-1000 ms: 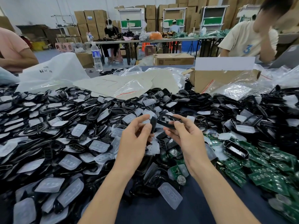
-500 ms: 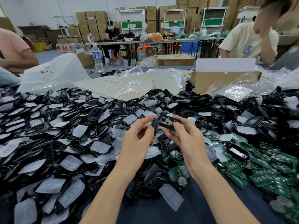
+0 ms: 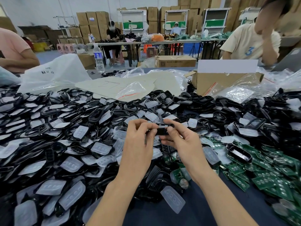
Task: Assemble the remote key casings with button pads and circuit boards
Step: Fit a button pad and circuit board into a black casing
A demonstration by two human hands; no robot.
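You've got one black casing (image 3: 162,130) lifted clear of the heap, dead centre of your view. Your left hand (image 3: 138,144) pinches its left end, thumb and curled fingers clamped on it. Your right hand (image 3: 184,144) does the same on the other end, thumb underneath and forefinger on top. My guess is you hold it by both ends so the middle stays open for seating or checking a part. I honestly can't tell whether a pad is in it yet, since your fingers cover too much.

The stock is laid out sensibly. The clear button pads (image 3: 101,148) and loose shells are heaped from 7 round to 11 o'clock on your left-hand side. The green circuit boards (image 3: 276,176) are at 4 o'clock, near your right hand. A cardboard box (image 3: 219,82) is at 1 o'clock, well apart from both hands.
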